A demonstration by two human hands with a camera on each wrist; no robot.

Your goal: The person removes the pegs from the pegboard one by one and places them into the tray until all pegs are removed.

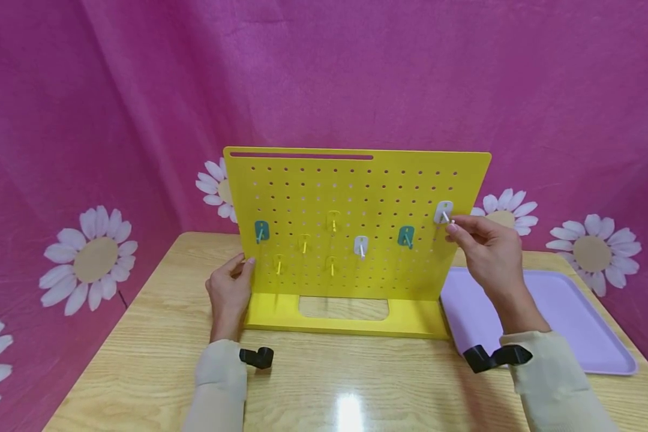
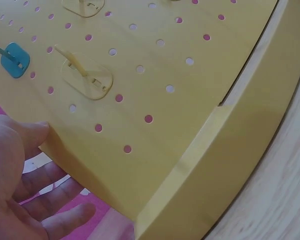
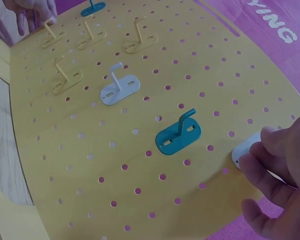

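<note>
A yellow pegboard (image 1: 410,161) stands upright on its base on the table. My left hand (image 1: 229,291) holds its lower left edge, the thumb on the front face and the fingers behind the edge, as the left wrist view shows. On the board's right side sits a white hook (image 1: 442,211); my right hand (image 1: 488,249) pinches its peg between thumb and fingers. In the right wrist view the fingers partly hide this hook's plate (image 3: 241,151). Left of it is a teal hook (image 1: 406,236), then another white hook (image 1: 361,245).
Several yellow hooks (image 1: 333,221) and a second teal hook (image 1: 261,231) hang on the board's middle and left. A light purple tray (image 1: 567,324) lies on the wooden table (image 1: 302,384) at the right. Behind the board hangs a pink cloth (image 1: 324,78) with daisies.
</note>
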